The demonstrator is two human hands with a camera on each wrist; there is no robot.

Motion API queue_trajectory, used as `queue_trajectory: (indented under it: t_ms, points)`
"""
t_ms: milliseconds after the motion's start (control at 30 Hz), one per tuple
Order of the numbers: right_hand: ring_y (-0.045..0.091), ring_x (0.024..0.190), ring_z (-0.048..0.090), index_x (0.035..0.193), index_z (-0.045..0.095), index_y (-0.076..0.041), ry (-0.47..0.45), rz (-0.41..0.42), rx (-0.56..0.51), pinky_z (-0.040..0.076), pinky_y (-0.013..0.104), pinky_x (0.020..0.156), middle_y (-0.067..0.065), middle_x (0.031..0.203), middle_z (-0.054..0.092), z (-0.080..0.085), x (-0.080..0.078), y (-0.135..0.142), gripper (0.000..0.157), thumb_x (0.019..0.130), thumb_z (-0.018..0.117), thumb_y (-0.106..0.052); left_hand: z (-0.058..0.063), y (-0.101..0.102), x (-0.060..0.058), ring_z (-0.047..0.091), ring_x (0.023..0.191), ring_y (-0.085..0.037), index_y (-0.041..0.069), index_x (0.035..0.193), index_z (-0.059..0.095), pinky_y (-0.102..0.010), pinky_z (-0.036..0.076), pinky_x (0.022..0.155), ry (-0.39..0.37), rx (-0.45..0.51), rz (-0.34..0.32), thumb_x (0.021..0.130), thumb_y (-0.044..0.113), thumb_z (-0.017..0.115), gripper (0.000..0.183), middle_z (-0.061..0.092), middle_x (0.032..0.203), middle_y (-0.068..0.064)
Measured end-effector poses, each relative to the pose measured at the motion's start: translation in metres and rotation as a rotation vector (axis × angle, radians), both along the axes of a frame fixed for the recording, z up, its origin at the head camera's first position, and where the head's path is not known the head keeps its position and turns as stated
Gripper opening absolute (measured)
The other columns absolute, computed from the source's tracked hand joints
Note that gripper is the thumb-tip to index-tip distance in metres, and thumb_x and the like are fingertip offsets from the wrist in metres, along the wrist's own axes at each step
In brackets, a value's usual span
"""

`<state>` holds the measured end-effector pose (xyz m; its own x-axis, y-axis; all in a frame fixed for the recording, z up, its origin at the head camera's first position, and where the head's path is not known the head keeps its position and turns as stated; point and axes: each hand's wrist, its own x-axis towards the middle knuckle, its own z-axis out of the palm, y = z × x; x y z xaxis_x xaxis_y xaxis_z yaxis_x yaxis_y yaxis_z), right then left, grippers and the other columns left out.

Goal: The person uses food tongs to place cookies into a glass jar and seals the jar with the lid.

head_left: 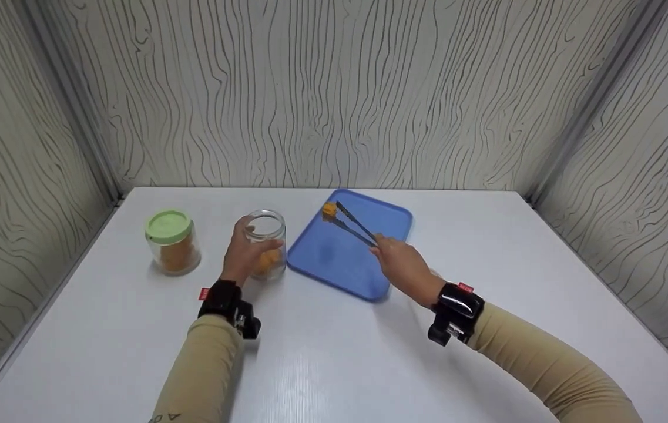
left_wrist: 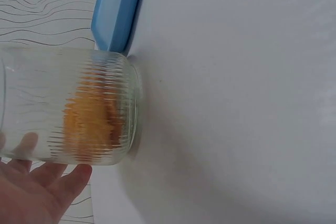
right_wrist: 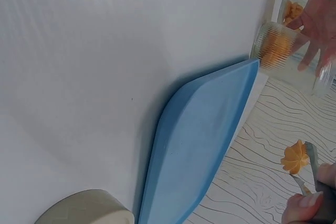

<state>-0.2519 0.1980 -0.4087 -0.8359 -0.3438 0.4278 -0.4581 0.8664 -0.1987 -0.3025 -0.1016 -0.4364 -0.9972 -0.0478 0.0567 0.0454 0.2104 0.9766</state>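
My left hand (head_left: 242, 252) is wrapped around the side of a lidless clear glass jar (left_wrist: 47, 98), thumb in front and fingers behind. Ribbed orange snack pieces (left_wrist: 89, 121) lie in the bottom of this jar, which stands upright on the table. Metal tongs (head_left: 356, 227) are held in my right hand (head_left: 405, 267). Their tips pinch one orange flower-shaped snack piece (right_wrist: 295, 157), raised over the far left part of a blue tray (head_left: 339, 258). Nothing else shows on the tray, just right of the jar.
Left of my left hand stands a second glass jar (head_left: 176, 255) holding orange pieces under a green lid (head_left: 169, 226). A pale rounded object (right_wrist: 86, 211) sits beside the tray, mostly hidden by my right wrist in the head view. Patterned walls (head_left: 322, 94) enclose the white table (head_left: 322, 364).
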Motion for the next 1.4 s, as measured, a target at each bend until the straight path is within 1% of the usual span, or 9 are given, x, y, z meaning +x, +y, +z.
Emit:
queue_trajectory:
  t_ms: [133, 367, 567, 667, 833, 967, 1200, 1400]
  points:
    - [0.04, 0.086, 0.066, 0.118, 0.056, 0.017, -0.003, -0.006, 0.001, 0.055, 0.048, 0.071, 0.028, 0.095, 0.065, 0.002, 0.001, -0.003, 0.032, 0.098, 0.055, -0.009, 0.0, -0.001, 0.001, 0.036, 0.132, -0.037, 0.007, 0.148, 0.029, -0.049, 0.026, 0.109, 0.0, 0.02, -0.001, 0.079, 0.02, 0.078, 0.085, 0.036, 0.145, -0.025]
    - [0.041, 0.086, 0.066, 0.119, 0.056, 0.017, 0.011, 0.024, -0.025, 0.056, 0.047, 0.07, 0.028, 0.096, 0.065, 0.008, 0.005, -0.011, 0.032, 0.098, 0.055, -0.008, -0.002, -0.001, 0.001, 0.035, 0.133, -0.036, 0.007, 0.148, 0.029, -0.049, 0.025, 0.11, -0.003, 0.04, 0.0, 0.079, 0.019, 0.078, 0.086, 0.035, 0.145, -0.025]
    - [0.041, 0.095, 0.065, 0.122, 0.054, 0.017, -0.024, 0.052, -0.042, 0.055, 0.047, 0.078, 0.03, 0.104, 0.064, 0.011, 0.009, -0.017, 0.034, 0.099, 0.054, -0.008, -0.002, -0.002, 0.0, 0.034, 0.134, -0.036, 0.008, 0.149, 0.027, -0.049, 0.024, 0.111, -0.02, 0.028, 0.006, 0.079, 0.021, 0.078, 0.088, 0.033, 0.147, -0.025]
    - [0.041, 0.096, 0.065, 0.123, 0.054, 0.017, -0.026, 0.06, -0.048, 0.054, 0.048, 0.079, 0.03, 0.105, 0.064, 0.013, 0.01, -0.02, 0.034, 0.099, 0.053, -0.008, -0.002, -0.002, 0.0, 0.033, 0.135, -0.035, 0.008, 0.15, 0.027, -0.049, 0.023, 0.111, -0.027, 0.023, 0.008, 0.079, 0.022, 0.079, 0.089, 0.034, 0.148, -0.024]
    - [0.042, 0.094, 0.065, 0.122, 0.054, 0.017, 0.008, 0.113, -0.056, 0.054, 0.048, 0.077, 0.029, 0.104, 0.064, 0.016, 0.012, -0.027, 0.034, 0.098, 0.054, -0.007, -0.002, -0.001, -0.002, 0.03, 0.138, -0.034, 0.009, 0.15, 0.026, -0.049, 0.022, 0.112, -0.04, -0.011, 0.011, 0.079, 0.024, 0.078, 0.089, 0.032, 0.151, -0.021]
    - [0.041, 0.093, 0.065, 0.122, 0.054, 0.017, 0.021, 0.156, -0.066, 0.054, 0.047, 0.076, 0.029, 0.104, 0.064, 0.018, 0.012, -0.035, 0.034, 0.098, 0.054, -0.007, -0.002, -0.001, -0.003, 0.027, 0.14, -0.033, 0.01, 0.151, 0.024, -0.05, 0.02, 0.113, -0.053, -0.009, 0.007, 0.08, 0.024, 0.077, 0.09, 0.03, 0.153, -0.019]
    - [0.04, 0.09, 0.066, 0.122, 0.053, 0.018, 0.032, 0.203, -0.079, 0.055, 0.045, 0.075, 0.028, 0.1, 0.065, 0.02, 0.012, -0.051, 0.034, 0.098, 0.054, -0.007, -0.003, 0.0, -0.004, 0.03, 0.138, -0.033, 0.009, 0.15, 0.027, -0.049, 0.02, 0.113, -0.015, 0.029, 0.002, 0.079, 0.02, 0.078, 0.088, 0.035, 0.151, -0.019]
    - [0.039, 0.091, 0.066, 0.123, 0.054, 0.017, 0.022, 0.224, -0.069, 0.055, 0.044, 0.078, 0.027, 0.102, 0.065, 0.019, 0.012, -0.063, 0.035, 0.099, 0.054, -0.009, -0.002, 0.0, -0.003, 0.029, 0.139, -0.032, 0.008, 0.15, 0.027, -0.049, 0.019, 0.113, -0.006, 0.05, -0.003, 0.078, 0.02, 0.079, 0.089, 0.034, 0.152, -0.017]
